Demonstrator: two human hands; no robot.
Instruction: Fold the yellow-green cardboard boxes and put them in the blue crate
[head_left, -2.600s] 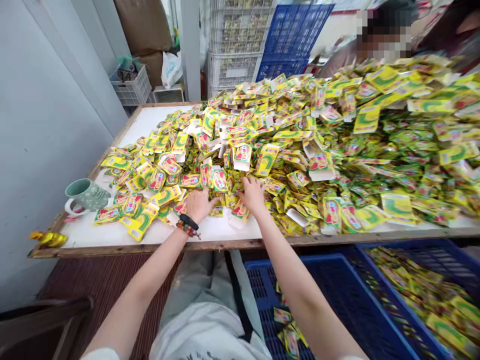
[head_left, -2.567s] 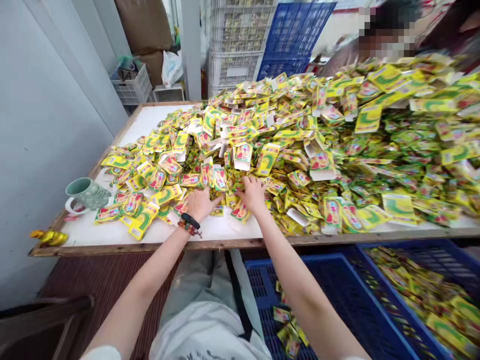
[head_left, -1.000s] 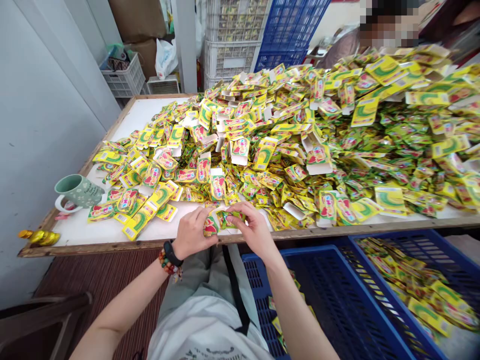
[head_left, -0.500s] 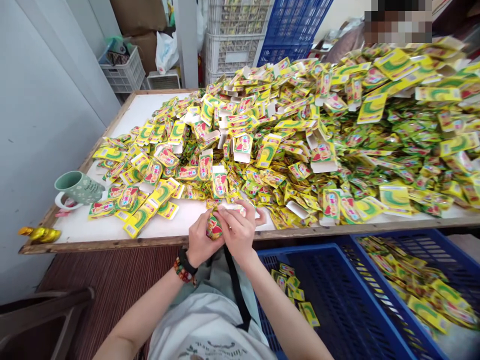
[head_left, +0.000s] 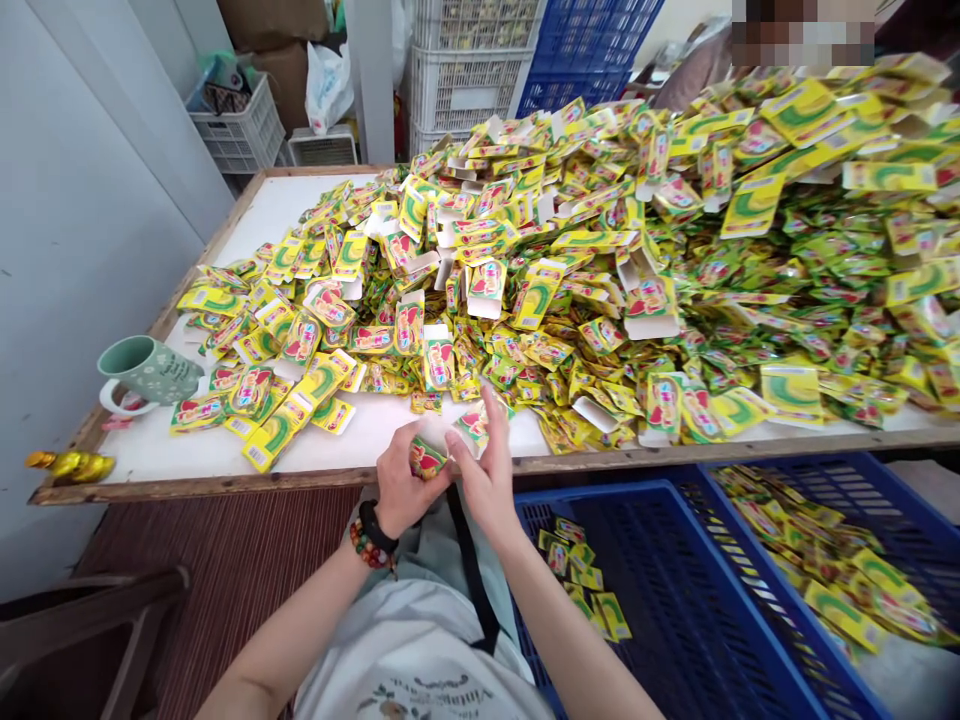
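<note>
My left hand (head_left: 401, 478) is closed around a small carton (head_left: 429, 457), red, green and yellow, with a pale open end facing up. My right hand (head_left: 487, 475) is beside it, thumb and fingers apart, the thumb tip close to the carton's open end. Behind the right thumb shows another printed piece (head_left: 474, 424), partly covered by the fingers; it seems to lie on the white tabletop. Just beyond both hands is a large heap of yellow-green cartons and shiny packets (head_left: 547, 350), several cartons with flaps open.
A wood-edged table (head_left: 300, 482) bears the heap, a green mug (head_left: 154, 370) and a gold figurine (head_left: 71, 464). Below right are blue crates (head_left: 660, 580) with some cartons inside. Stacked crates (head_left: 472, 80) stand behind. A person (head_left: 694, 80) is at the far right.
My right hand has opened from its pinch at the carton, its fingers now spread apart. The left hand keeps its hold. The view has shifted slightly.
</note>
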